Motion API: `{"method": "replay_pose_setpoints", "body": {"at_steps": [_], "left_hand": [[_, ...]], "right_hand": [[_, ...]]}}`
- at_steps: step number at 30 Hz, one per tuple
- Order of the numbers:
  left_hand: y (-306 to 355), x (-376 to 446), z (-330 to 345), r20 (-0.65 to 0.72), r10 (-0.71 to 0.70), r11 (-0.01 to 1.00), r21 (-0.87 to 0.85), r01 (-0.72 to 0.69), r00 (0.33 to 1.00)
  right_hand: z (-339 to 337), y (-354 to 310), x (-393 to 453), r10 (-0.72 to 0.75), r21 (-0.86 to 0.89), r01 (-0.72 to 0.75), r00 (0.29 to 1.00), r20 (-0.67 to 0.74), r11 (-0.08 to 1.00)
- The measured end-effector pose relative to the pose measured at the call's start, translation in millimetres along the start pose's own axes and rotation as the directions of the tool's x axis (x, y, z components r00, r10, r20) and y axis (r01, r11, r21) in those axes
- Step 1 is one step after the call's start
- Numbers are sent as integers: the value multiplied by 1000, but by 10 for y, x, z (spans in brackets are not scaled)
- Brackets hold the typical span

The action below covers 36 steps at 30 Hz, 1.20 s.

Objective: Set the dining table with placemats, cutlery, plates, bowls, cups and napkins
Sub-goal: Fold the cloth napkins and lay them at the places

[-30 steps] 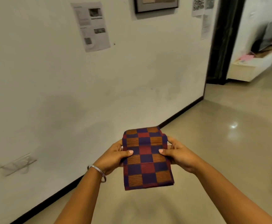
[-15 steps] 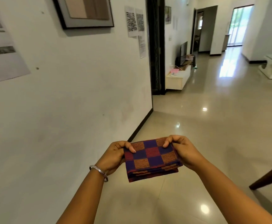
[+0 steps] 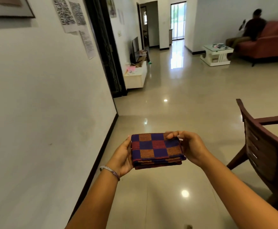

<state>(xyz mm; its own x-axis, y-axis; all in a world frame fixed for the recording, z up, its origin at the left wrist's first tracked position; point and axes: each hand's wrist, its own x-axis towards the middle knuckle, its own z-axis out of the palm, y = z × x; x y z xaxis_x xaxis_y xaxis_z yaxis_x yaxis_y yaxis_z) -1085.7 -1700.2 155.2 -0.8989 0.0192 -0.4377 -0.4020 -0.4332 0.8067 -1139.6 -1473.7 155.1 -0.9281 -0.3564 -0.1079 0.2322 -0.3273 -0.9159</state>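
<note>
Left to right: a white wall (image 3: pixel 44 113) bearing taped papers (image 3: pixel 72 15); the left hand (image 3: pixel 122 157), with a bracelet (image 3: pixel 110 171) at the wrist, cupping the left edge of a folded checked cloth (image 3: pixel 156 150); and the right hand (image 3: pixel 188 146), grasping the cloth's right edge with fingertips pinching its far corner. The cloth is held flat in the air above the glossy tiled floor (image 3: pixel 168 187). A dark wooden chair (image 3: pixel 265 146) stands at the right, and a person (image 3: pixel 252 30) sits on a red sofa (image 3: pixel 270 43) in the distance.

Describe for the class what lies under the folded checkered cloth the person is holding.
Both hands support the folded checkered cloth: the left hand along its left edge, the right hand with its grip on the right side. Below is glossy floor. Fingers beneath the cloth are hidden.
</note>
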Motion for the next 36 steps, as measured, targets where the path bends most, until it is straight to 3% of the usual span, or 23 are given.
{"method": "replay_pose_setpoints", "body": {"at_steps": [4, 8, 11, 13, 16, 20, 27, 33, 36], "left_hand": [[325, 872, 519, 140, 13, 997, 70, -23, 990], [640, 1772, 1059, 140, 119, 967, 209, -147, 983], [812, 2415, 1446, 137, 191, 962, 172, -213, 972], [879, 2739, 1645, 126, 220, 959, 152, -238, 967], [952, 3347, 1939, 149, 213, 960, 154, -235, 966], [1038, 4132, 2360, 179, 139, 970, 174, -170, 974], [1308, 5685, 3278, 350, -27, 970, 235, -60, 936], [1750, 6867, 4108, 428, -171, 911, 411, -22, 888], [1860, 7355, 4575, 483, -240, 873, 487, -30, 842]], "right_hand": [[-426, -282, 714, -51, -111, 34, 986, -157, 993], [-929, -647, 1403, -95, -69, 81, 966, -241, 994], [-1329, -947, 1869, -40, 25, 49, 963, -267, 998], [-1524, -1072, 2063, 4, -61, -18, 974, -226, 998], [-1893, -1181, 2392, 40, -200, -90, 971, -237, 976], [-2372, -1371, 2849, 0, -211, -74, 943, -333, 975], [-3314, -1840, 3850, -116, -173, 18, 808, -577, 985], [-3952, -2247, 4681, -112, -29, 139, 641, -759, 990], [-4322, -2393, 4941, -104, 28, 240, 519, -848, 970]]}}
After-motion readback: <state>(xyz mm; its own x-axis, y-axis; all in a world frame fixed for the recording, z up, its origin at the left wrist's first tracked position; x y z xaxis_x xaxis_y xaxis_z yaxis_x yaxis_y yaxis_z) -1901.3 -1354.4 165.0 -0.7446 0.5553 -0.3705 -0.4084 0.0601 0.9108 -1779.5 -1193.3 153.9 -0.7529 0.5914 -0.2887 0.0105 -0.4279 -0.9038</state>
